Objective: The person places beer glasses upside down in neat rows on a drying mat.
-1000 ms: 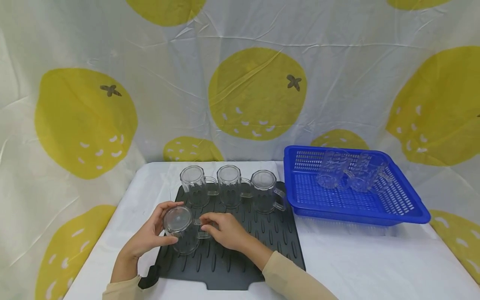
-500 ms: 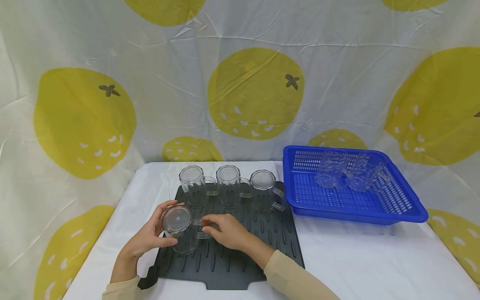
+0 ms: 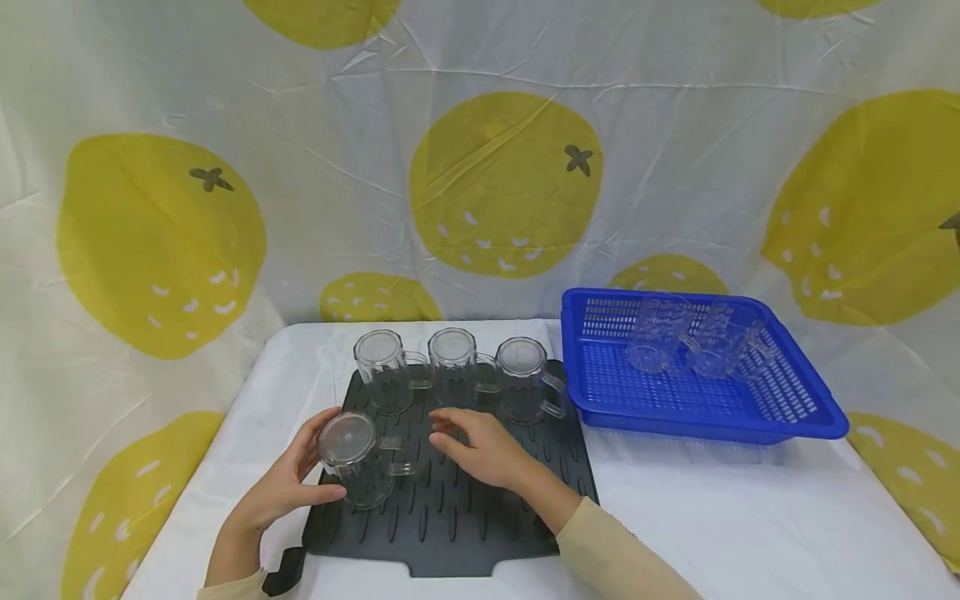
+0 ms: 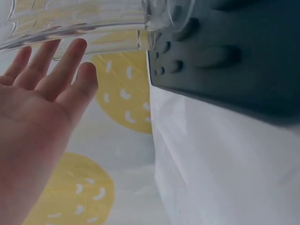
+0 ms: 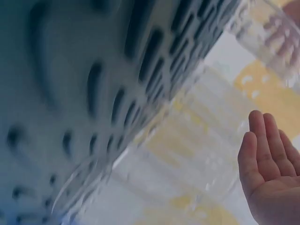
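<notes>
Upside down on the dark ribbed drying mat [image 3: 450, 533] stands a clear glass mug [image 3: 367, 479], its handle pointing right. My left hand [image 3: 281, 483] is at the mug's left side, thumb in front and fingers behind. In the left wrist view its fingers [image 4: 70, 61] are fairly straight, with the tips right at the glass. To the right of the handle, apart from it, hovers my right hand [image 3: 483, 450] over the mat with nothing in it; the right wrist view shows its fingers [image 5: 265, 145] extended.
Three more inverted glass mugs, a left one [image 3: 386, 379], a middle one [image 3: 453, 375] and a right one [image 3: 522, 383], line the mat's back edge. A blue plastic basket [image 3: 675, 425] at the right holds glass mugs [image 3: 660, 329]. A lemon-print cloth [image 3: 337, 167] hangs behind.
My right hand has let go of the front mug's handle and moved right and slightly up. The left hand's fingers have loosened around the mug, which stays in place on the mat.
</notes>
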`<state>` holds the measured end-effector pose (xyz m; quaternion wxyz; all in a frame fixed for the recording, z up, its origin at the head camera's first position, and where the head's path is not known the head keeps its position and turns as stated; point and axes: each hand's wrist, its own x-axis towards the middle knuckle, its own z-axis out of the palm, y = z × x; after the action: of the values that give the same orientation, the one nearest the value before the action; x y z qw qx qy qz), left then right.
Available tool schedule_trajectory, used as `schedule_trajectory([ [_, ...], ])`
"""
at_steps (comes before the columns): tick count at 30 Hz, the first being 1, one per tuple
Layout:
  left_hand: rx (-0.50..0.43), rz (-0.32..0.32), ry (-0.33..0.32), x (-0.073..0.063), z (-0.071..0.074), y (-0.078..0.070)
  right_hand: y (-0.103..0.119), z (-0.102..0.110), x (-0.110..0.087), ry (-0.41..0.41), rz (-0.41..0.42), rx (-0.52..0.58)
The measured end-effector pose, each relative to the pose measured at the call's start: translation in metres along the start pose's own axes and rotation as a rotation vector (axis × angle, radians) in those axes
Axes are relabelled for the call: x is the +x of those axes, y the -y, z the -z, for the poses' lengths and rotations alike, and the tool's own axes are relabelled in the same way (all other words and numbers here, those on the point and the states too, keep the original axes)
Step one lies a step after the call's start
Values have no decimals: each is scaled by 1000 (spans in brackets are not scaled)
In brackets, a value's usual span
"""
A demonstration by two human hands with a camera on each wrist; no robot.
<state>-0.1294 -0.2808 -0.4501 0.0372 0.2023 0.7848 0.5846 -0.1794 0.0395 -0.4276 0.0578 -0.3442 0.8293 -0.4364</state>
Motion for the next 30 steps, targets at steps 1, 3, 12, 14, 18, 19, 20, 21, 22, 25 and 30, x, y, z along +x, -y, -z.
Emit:
schedule_trajectory([
  [1,21,10,-19,-3,0,0,0,5,-1,-27,8,9],
  [3,60,24,-52,-7,-1,0,-1,15,-3,-83,16,31],
  [12,157,209,-154,-26,-15,-6,-8,61,-13,-350,26,15],
  [14,165,241,-162,-28,-18,-6,-11,74,-16,-407,25,-2],
  [18,198,289,-155,-32,-22,-3,-20,102,-25,-510,13,-31],
  [19,206,305,-151,-33,-22,-2,-23,109,-28,-532,3,-41],
  [20,221,312,-146,-34,-23,-1,-26,116,-31,-554,-12,-54],
  [21,237,320,-141,-34,-24,0,-29,123,-34,-574,-29,-61],
  [22,251,329,-137,-35,-25,0,-32,129,-37,-592,-49,-71],
  [25,282,346,-125,-35,-27,3,-42,146,-47,-631,-123,-103],
  [30,316,417,-95,-35,-27,4,-57,167,-61,-698,-244,-152],
])
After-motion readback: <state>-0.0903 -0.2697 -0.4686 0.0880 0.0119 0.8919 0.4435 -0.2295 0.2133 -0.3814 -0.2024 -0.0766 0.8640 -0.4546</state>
